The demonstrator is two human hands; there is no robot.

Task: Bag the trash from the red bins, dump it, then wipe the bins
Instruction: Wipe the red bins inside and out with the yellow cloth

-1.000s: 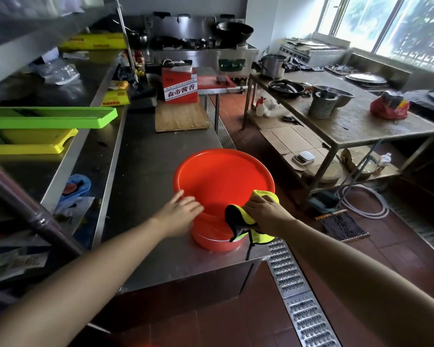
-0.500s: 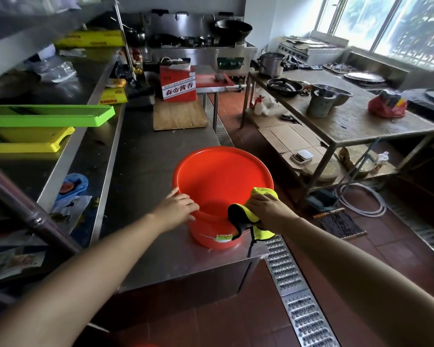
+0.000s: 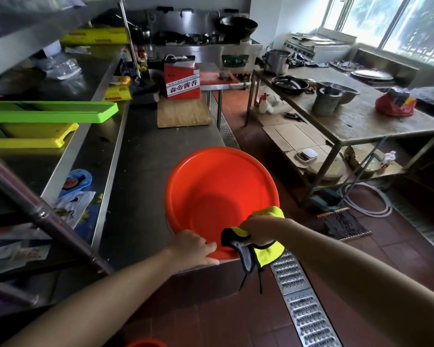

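Head view: right hand [image 3: 261,230] clutching yellow cloth [image 3: 269,251] at red bin [image 3: 221,186] rim.

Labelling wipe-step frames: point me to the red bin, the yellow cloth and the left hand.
red bin [image 3: 211,194], head view, on its inner wall
yellow cloth [image 3: 271,254], head view, on the flap hanging below the right hand
left hand [image 3: 192,249], head view, on the back of the hand at the bin's near rim

We cannot see the near rim of the red bin [image 3: 221,194] — the left hand [image 3: 193,249] and the yellow cloth [image 3: 266,249] cover it. At the bottom edge a second red shape [image 3: 145,343] is cut off; the window [image 3: 396,21] at upper right is washed out — nothing legible
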